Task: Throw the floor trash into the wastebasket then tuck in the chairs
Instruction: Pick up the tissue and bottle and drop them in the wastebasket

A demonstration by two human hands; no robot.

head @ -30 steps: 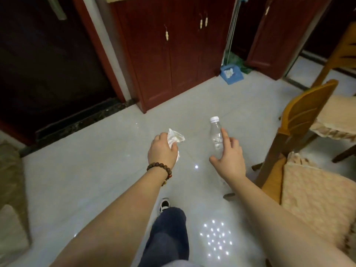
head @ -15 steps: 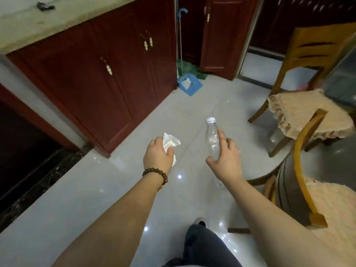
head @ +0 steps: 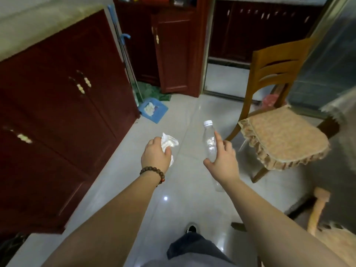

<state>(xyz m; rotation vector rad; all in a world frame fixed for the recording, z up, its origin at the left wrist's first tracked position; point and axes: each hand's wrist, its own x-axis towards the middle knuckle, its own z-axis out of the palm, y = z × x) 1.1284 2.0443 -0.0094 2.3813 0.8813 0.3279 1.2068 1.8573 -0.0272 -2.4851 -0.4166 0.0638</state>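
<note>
The left hand (head: 155, 153) is closed round a tissue (head: 169, 143), and the right hand (head: 223, 160) grips a bottle (head: 209, 143), both held above the floor left of the chair (head: 277, 105). The bottle's long axis runs near upright, its cap leaning away from the person. With the forefinger lying straight along it, the hold looks loose, so the smooth bottle could slip out; no wastebasket is in view.
</note>
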